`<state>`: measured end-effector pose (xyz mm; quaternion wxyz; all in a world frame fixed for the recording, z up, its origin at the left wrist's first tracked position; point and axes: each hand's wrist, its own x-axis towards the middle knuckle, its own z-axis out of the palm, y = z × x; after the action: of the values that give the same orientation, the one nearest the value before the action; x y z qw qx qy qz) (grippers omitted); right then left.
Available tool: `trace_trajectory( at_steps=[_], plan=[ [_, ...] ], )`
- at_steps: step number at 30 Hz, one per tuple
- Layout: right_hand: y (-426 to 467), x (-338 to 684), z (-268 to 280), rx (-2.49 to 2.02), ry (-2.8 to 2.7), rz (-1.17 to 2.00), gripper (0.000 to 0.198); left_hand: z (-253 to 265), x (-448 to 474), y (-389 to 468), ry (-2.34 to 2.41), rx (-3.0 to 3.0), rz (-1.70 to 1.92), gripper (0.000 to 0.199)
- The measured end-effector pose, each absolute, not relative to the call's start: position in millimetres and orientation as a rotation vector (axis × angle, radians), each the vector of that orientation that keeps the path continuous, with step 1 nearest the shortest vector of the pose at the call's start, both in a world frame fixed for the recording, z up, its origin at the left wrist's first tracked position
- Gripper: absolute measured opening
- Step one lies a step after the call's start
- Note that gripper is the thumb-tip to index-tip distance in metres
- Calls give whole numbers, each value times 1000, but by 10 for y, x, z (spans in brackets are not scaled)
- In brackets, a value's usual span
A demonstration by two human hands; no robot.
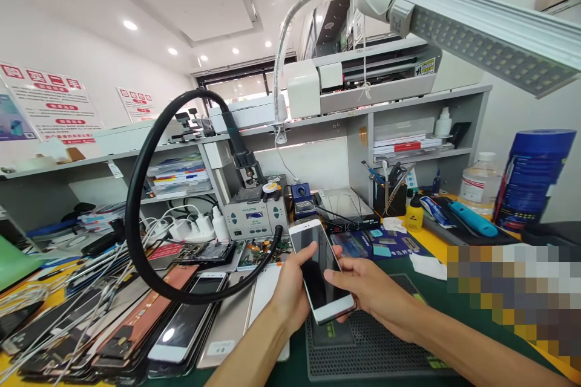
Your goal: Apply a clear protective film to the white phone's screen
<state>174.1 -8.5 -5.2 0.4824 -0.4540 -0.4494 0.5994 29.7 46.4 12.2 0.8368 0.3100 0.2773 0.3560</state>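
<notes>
Phone gripped between left hand and right hand.

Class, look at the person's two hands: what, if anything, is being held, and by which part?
A white smartphone, screen up: the left hand grips its left long edge, the right hand its right edge near the lower end.

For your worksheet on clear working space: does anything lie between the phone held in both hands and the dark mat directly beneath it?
Nothing visible does. The left hand and right hand hold the white phone over the near part of the ribbed mat, which looks bare there. The black hose loops off to the left.
</notes>
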Motion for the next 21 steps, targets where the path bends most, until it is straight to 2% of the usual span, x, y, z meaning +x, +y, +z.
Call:
trace_trajectory(
  at_steps=[12,21],
  plan=[
    [-126,1728,6,-1136,-1074,1460,54,174,299,445,574,693,781,34],
    [-112,1754,14,-1158,-1109,1460,46,184,286,429,571,706,773,34]
  ],
)
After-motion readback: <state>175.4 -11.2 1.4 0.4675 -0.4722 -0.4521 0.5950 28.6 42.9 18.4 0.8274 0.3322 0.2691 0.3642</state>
